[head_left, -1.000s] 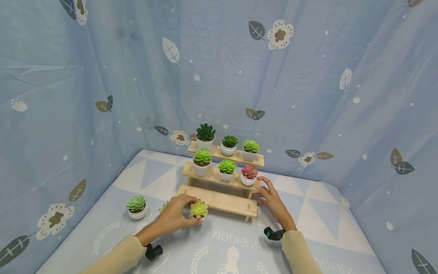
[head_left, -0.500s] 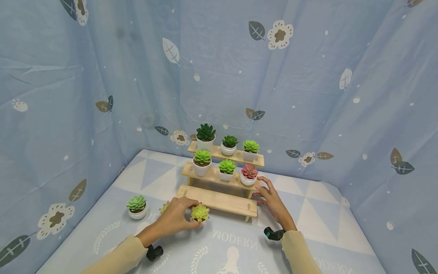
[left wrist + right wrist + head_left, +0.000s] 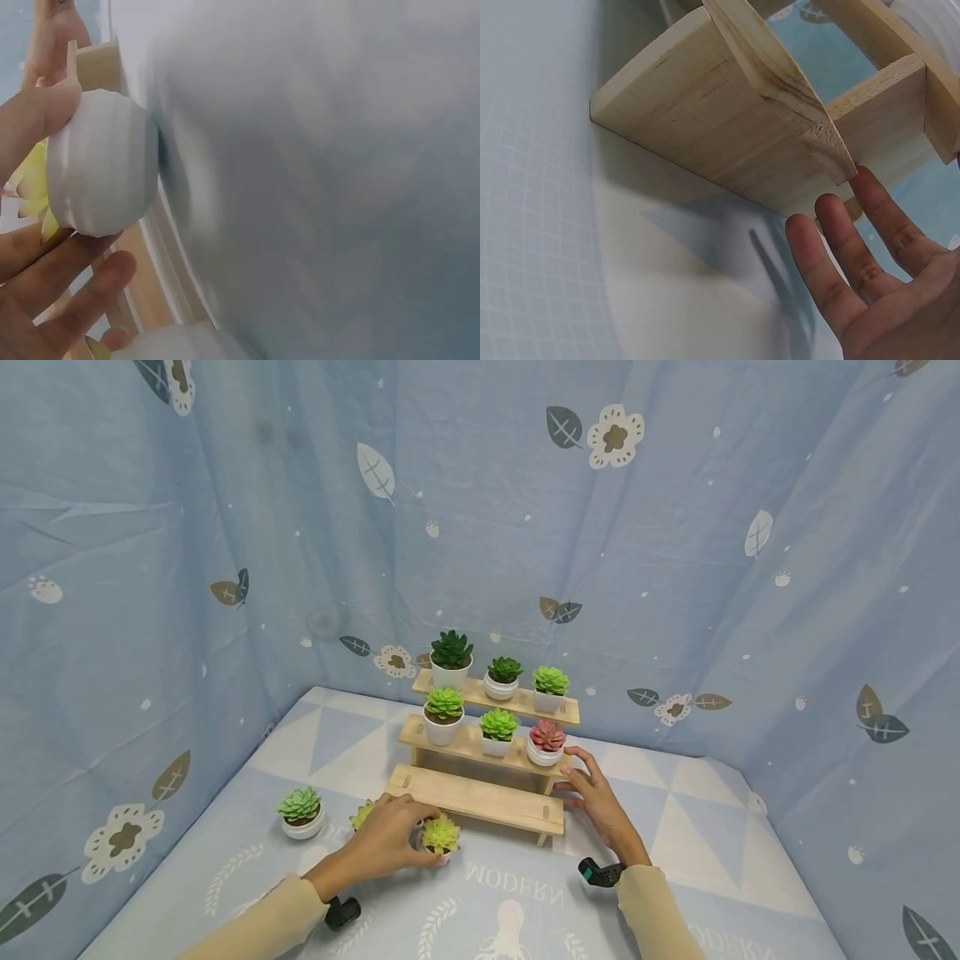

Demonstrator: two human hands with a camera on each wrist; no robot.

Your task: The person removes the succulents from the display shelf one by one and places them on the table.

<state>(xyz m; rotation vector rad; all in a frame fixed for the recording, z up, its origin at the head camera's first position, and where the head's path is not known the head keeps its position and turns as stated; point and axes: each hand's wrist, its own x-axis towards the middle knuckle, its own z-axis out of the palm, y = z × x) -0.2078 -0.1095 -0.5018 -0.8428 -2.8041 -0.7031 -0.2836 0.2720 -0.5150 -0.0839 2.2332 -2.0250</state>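
Note:
My left hand [image 3: 388,837] pinches a yellow-green potted succulent [image 3: 441,833] between thumb and fingers, just in front of the wooden tiered stand [image 3: 472,796]. In the left wrist view its ribbed white pot [image 3: 101,165] shows, close to the cloth. A second yellowish succulent [image 3: 361,814] is partly hidden behind that hand; a white pot [image 3: 180,343] shows below its fingers in the left wrist view. At the stand's right end rests my right hand [image 3: 597,802], fingers nearly straight, fingertips at the side panel [image 3: 705,127] and shelf edge.
Dark green and light green succulents [image 3: 451,652] line the top shelf. On the middle shelf are two green ones and a pink succulent [image 3: 547,737]. A pale green succulent [image 3: 300,806] stands on the patterned cloth [image 3: 247,852] at left. A blue curtain [image 3: 480,527] hangs behind.
The left hand has shifted the yellow-green succulent slightly right and nearer to me, and the plant now leans more toward me. The right hand and stand stay in place.

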